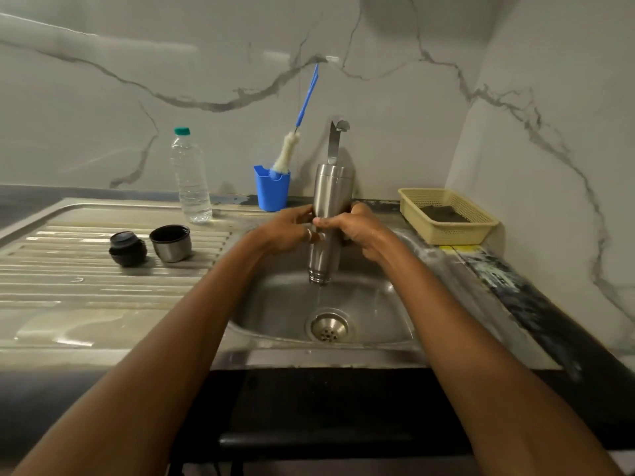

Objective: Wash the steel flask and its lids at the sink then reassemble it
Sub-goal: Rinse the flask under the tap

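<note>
Steel-grey flask. Blue brush holder, blue-handled white brush. Cream lattice basket; white wall, grey-veined.

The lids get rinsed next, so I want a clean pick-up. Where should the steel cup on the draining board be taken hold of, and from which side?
Pinch the steel cup at its rim, thumb outside and fingers inside, coming from above on its right. It stands mouth up on the draining board, and the dark stopper sits close on its left.

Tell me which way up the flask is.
Inverted: the flask has its threaded mouth pointing down over the sink, water trickling from it.
</note>
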The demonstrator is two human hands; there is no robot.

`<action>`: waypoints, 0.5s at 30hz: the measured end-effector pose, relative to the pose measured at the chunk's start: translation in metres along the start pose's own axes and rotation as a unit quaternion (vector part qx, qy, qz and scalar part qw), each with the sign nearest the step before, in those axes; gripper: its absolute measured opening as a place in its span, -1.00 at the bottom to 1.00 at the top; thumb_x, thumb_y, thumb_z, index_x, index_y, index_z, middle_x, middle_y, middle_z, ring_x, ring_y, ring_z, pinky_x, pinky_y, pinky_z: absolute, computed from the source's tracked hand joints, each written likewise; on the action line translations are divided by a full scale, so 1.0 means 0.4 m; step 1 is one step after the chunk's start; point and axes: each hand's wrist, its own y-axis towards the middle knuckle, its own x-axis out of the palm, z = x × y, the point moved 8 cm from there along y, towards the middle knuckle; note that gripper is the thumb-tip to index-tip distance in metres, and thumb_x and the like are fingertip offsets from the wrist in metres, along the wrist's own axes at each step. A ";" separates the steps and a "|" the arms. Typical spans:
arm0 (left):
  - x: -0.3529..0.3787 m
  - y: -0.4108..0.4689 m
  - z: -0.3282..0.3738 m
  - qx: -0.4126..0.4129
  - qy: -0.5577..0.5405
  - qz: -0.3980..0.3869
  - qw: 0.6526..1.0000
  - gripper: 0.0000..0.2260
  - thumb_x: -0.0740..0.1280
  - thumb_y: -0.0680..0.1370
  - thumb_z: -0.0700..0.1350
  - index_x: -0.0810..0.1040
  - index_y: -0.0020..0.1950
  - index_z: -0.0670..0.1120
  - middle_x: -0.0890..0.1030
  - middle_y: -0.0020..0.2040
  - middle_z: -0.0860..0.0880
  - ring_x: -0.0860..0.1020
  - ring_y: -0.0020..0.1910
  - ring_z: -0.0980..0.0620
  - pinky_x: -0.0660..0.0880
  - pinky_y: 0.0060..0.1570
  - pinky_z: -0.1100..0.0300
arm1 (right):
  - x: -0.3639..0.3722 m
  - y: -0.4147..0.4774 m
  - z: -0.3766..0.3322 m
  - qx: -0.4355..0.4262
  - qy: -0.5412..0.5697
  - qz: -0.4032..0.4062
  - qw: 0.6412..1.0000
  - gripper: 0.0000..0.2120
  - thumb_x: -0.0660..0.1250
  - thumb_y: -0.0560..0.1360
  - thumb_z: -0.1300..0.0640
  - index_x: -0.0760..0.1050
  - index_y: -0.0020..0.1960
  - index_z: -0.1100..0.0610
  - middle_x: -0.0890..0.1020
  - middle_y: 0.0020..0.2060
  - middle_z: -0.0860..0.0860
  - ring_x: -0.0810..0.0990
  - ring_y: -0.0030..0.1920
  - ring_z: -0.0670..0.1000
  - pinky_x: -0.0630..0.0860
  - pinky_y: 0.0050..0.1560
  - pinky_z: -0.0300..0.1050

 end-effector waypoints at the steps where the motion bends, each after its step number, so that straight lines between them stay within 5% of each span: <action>1: -0.004 -0.006 0.014 0.009 0.009 0.007 1.000 -0.51 0.39 0.56 -0.31 0.44 0.47 -0.04 0.58 0.24 0.03 0.56 0.12 0.08 0.47 -0.16 0.39 | -0.003 -0.009 -0.012 -0.003 0.002 0.002 1.000 -0.76 0.59 0.40 0.14 0.55 -0.06 0.00 0.72 -0.05 0.02 0.70 -0.03 0.01 0.65 -0.01 -0.07; 7: -0.023 -0.048 0.068 0.017 0.028 0.018 0.999 -0.57 0.41 0.56 -0.27 0.50 0.41 -0.06 0.61 0.22 0.02 0.56 0.00 0.17 0.44 -0.18 0.35 | -0.012 -0.059 -0.063 -0.008 0.015 0.014 1.000 -0.61 0.60 0.39 0.13 0.61 0.16 0.15 0.74 -0.06 0.02 0.72 -0.06 0.01 0.61 -0.17 -0.13; 10: -0.029 -0.064 0.086 0.020 0.024 0.024 0.999 -0.57 0.40 0.56 -0.28 0.49 0.42 -0.06 0.61 0.24 -0.01 0.55 -0.03 0.19 0.45 -0.19 0.32 | -0.010 -0.074 -0.083 -0.014 0.019 0.009 1.000 -0.69 0.59 0.40 0.14 0.60 0.10 0.11 0.74 -0.06 0.02 0.72 -0.07 -0.01 0.63 -0.15 -0.12; 15: -0.034 -0.079 0.097 0.017 0.028 0.024 0.999 -0.57 0.41 0.56 -0.26 0.48 0.41 -0.06 0.59 0.28 -0.07 0.57 0.19 -0.08 0.54 -0.03 0.14 | -0.006 -0.082 -0.094 -0.018 0.021 0.007 1.000 -0.61 0.59 0.40 0.14 0.59 0.19 0.14 0.73 -0.02 0.03 0.72 -0.02 0.02 0.65 -0.07 -0.07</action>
